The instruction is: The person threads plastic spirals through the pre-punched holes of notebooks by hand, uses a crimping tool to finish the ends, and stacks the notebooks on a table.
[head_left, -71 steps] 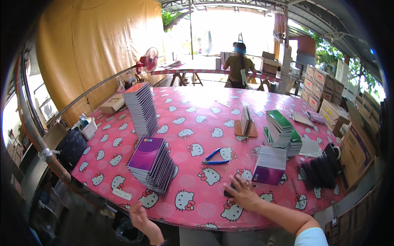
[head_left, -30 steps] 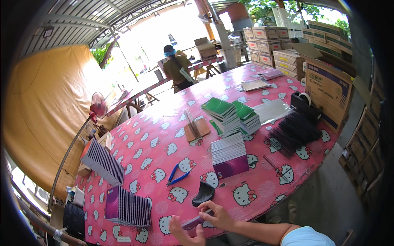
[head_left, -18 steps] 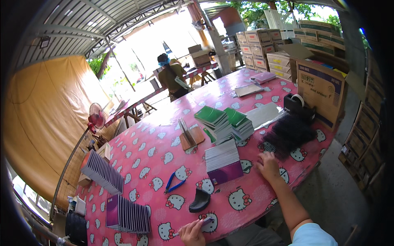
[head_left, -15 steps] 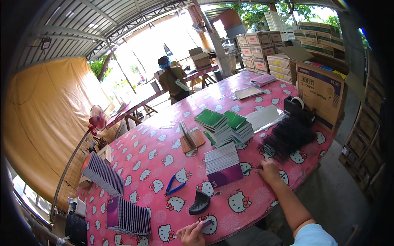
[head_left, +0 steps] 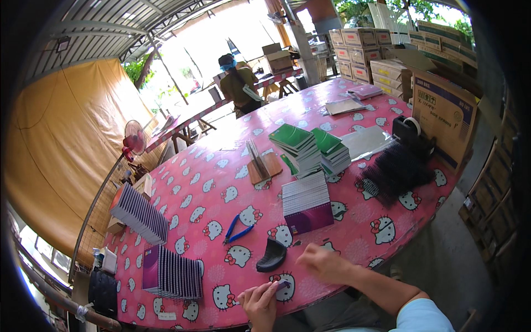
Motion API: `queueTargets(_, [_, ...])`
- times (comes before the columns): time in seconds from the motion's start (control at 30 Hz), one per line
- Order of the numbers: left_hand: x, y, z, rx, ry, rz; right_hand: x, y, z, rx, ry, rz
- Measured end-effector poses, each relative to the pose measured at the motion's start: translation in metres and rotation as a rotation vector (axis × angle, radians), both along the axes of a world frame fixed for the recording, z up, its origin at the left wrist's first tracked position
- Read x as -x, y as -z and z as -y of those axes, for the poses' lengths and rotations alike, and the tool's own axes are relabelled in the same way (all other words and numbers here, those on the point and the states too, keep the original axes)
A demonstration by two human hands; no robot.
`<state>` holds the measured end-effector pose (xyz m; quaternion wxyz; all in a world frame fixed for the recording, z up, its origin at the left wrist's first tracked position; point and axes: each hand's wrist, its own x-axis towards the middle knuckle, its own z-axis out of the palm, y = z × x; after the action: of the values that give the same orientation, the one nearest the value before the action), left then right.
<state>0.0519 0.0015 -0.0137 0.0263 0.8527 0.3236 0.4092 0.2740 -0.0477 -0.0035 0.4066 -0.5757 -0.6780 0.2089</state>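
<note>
Close to the table's near edge, my left hand (head_left: 261,303) is closed round a small purple-covered notebook (head_left: 283,285), of which only one end shows. My right hand (head_left: 323,263) hovers to its right with the fingers drawn together. What it pinches, if anything, is too small to make out. Just beyond my hands lies a curved black ribbed piece (head_left: 271,255). Blue-handled pliers (head_left: 239,229) rest farther left. A stack of purple-covered notebooks (head_left: 308,205) stands past my right hand. Black plastic spiral coils (head_left: 398,172) are heaped to the right.
Stacks of spiral-bound notebooks (head_left: 172,272) stand at the left. Green-covered booklets (head_left: 298,145), a wooden stand (head_left: 264,167) and a tape dispenser (head_left: 410,134) sit farther back. A large carton (head_left: 442,119) is at the right. A person (head_left: 239,88) works at another table.
My right hand has left the edge of the coil heap and come left and nearer, close to my left hand. The left hand still holds the notebook. The view has shifted slightly.
</note>
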Motion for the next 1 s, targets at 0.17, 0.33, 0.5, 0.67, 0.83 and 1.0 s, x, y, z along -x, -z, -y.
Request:
queueTargets(0.17, [-0.003, 0.004, -0.005, 0.137, -0.071, -0.01, 0.032, 0.033, -0.015, -0.04, -0.097, -0.127])
queueTargets(0.33, [0.002, 0.003, -0.011, 0.118, -0.025, -0.034, 0.032, 0.037, -0.022, 0.05, -0.089, -0.222])
queueTargets(0.5, [0.01, -0.005, -0.007, 0.165, 0.022, -0.051, 0.022, 0.038, -0.022, -0.078, 0.002, -0.007])
queueTargets(0.67, [0.002, -0.008, -0.008, 0.213, 0.068, -0.049, 0.023, 0.022, -0.012, -0.048, -0.044, -0.187])
queueTargets(0.83, [0.009, -0.004, -0.007, 0.209, 0.06, -0.046, 0.028, 0.004, -0.016, 0.195, -0.095, -0.308])
queueTargets(1.0, [0.009, -0.005, -0.009, 0.196, 0.065, -0.047, 0.024, -0.003, -0.014, 0.289, -0.194, -0.441])
